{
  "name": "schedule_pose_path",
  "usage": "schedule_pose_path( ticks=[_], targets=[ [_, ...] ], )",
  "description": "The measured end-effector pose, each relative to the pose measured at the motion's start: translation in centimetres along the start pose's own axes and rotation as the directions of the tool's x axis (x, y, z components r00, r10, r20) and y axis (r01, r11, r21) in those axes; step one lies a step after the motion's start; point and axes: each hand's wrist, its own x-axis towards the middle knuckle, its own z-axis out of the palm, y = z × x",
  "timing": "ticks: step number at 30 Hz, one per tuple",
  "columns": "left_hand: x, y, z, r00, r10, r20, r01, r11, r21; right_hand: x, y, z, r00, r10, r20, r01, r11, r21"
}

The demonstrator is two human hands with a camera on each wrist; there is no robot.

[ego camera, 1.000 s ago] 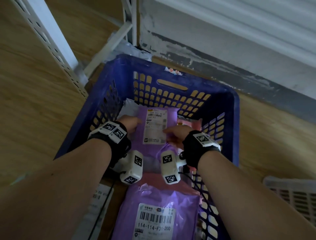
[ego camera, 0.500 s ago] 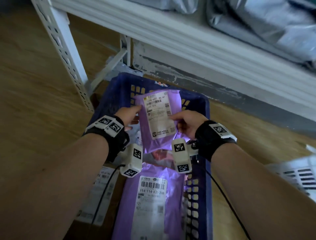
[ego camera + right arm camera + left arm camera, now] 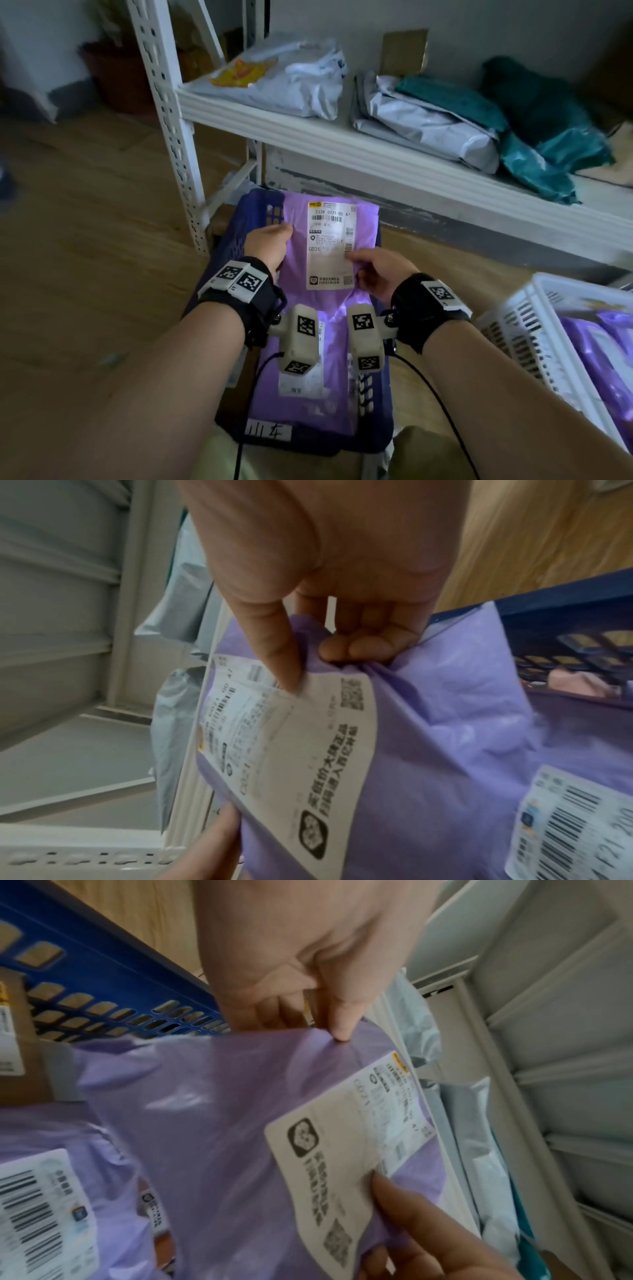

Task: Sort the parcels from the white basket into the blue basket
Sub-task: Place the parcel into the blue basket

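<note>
Both hands hold a purple parcel (image 3: 298,246) with a white shipping label upright above the blue basket (image 3: 233,246). My left hand (image 3: 270,241) pinches its left edge, thumb on the front. My right hand (image 3: 373,270) grips its right side, thumb on the label. The left wrist view shows the purple parcel (image 3: 212,1110) pinched by the left hand (image 3: 322,1015). In the right wrist view the right hand (image 3: 315,642) bunches the purple parcel (image 3: 428,723). Another purple parcel (image 3: 308,394) with a barcode label lies in the blue basket. The white basket (image 3: 534,329) at right holds more purple parcels (image 3: 603,356).
A white metal shelf (image 3: 376,161) stands behind the blue basket, carrying grey bags (image 3: 428,123) and teal bags (image 3: 548,137). Its perforated upright (image 3: 171,130) rises at the left. A brown cardboard box (image 3: 20,1047) lies inside the blue basket. Wooden floor surrounds the baskets.
Both hands have lifted the purple parcel up out of the blue basket and hold it upright. The head view has tilted up, bringing the shelf and white basket into sight.
</note>
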Motion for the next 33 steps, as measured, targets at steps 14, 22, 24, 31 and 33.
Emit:
schedule_pose_path(
  ticks=[14,22,24,31,33],
  targets=[
    [-1.7,1.7,0.2,0.999,0.050,0.006,-0.049,0.996,-0.072,-1.8,-0.3,-2.2,0.993,-0.116,-0.002,0.116,0.990,0.079],
    [-1.4,1.9,0.2,0.999,0.039,0.034,-0.037,0.997,-0.067,-1.6,-0.1,-3.1,0.992,-0.123,-0.008,0.123,0.988,0.092],
    [-1.4,1.9,0.1,0.999,0.035,0.025,-0.033,0.997,-0.072,-1.4,-0.1,-3.1,0.993,-0.117,-0.010,0.118,0.990,0.079],
    [-1.5,1.9,0.0,1.000,0.025,0.019,-0.023,0.997,-0.070,-1.0,0.2,-3.2,0.994,-0.109,-0.017,0.110,0.992,0.063],
    [-1.6,2.0,0.0,1.000,0.019,0.017,-0.018,0.998,-0.068,-1.0,0.2,-3.2,0.994,-0.111,-0.015,0.111,0.992,0.065]
  ],
)
